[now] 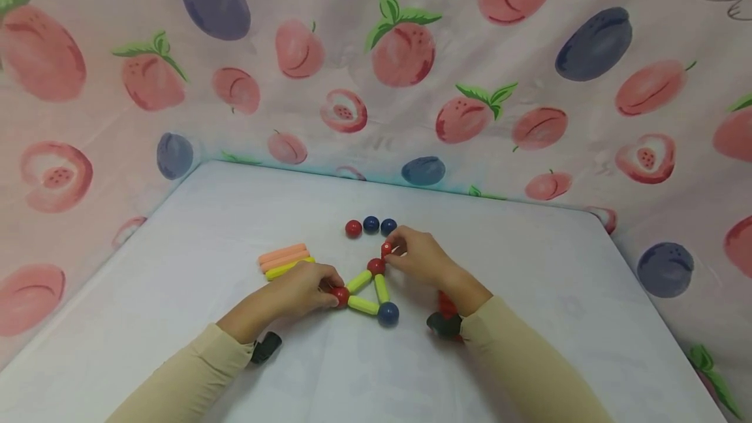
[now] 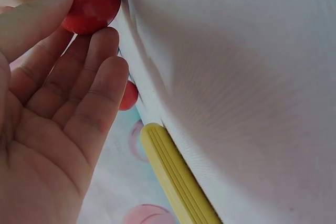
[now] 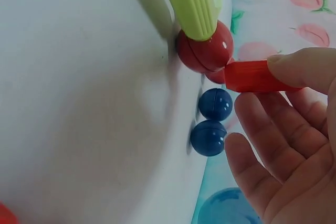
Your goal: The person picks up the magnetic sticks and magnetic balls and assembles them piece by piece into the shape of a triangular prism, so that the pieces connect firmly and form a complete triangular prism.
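Observation:
A flat triangle of lime-green rods [image 1: 363,305] with balls at its corners lies on the white table. My left hand [image 1: 302,289] pinches the red ball [image 2: 92,3] at its left corner between thumb and fingers. A second red ball [image 3: 205,51] forms the far corner, and a blue ball [image 1: 388,314] the near one. My right hand [image 1: 420,256] holds a short red rod [image 3: 252,76] between thumb and fingers. One end of that rod meets the far red ball, and the rod rises from it.
Behind the triangle, a loose red ball [image 1: 353,229] and two blue balls [image 1: 371,224] stand in a row. Orange rods [image 1: 283,254] and a yellow rod [image 2: 178,174] lie beyond my left hand. Red pieces [image 1: 448,305] are partly hidden under my right wrist. Fruit-patterned cloth [image 1: 352,51] hangs behind the table.

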`<state>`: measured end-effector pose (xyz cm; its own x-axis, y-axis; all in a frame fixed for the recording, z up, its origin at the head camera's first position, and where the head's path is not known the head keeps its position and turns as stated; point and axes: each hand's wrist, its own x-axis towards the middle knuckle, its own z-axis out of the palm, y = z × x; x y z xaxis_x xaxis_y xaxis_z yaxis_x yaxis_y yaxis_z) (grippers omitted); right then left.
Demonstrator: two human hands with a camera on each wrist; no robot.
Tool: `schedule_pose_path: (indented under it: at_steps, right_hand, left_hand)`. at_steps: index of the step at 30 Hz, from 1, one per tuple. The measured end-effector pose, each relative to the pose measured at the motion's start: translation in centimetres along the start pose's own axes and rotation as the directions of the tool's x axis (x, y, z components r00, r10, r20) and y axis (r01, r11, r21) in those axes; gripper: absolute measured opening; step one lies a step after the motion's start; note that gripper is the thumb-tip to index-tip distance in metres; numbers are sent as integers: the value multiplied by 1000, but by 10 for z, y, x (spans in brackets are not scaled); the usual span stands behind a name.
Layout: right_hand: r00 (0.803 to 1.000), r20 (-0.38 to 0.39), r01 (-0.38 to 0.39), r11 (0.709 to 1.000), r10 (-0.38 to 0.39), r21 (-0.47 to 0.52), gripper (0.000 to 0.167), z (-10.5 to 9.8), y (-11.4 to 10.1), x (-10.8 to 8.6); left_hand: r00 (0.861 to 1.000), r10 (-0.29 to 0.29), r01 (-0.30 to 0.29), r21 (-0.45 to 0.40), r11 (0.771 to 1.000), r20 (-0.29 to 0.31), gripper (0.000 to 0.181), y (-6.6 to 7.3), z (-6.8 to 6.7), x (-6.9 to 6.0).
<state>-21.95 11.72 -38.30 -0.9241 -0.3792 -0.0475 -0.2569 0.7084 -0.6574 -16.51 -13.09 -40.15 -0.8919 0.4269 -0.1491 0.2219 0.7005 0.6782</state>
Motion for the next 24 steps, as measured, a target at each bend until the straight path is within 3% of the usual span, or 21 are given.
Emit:
schedule_pose_path:
  at_steps: [11,24]
  right_hand:
    - [1000,5,-10,999,9,46,23,5,-5,4]
    - [1000,22,-22,999,21,27,26,10,-10,4]
  left_hand:
    - [1000,-7,7,6,1000,-9,19,0,1,0]
    - [1000,5,-5,10,1000,-11,19,0,0,0]
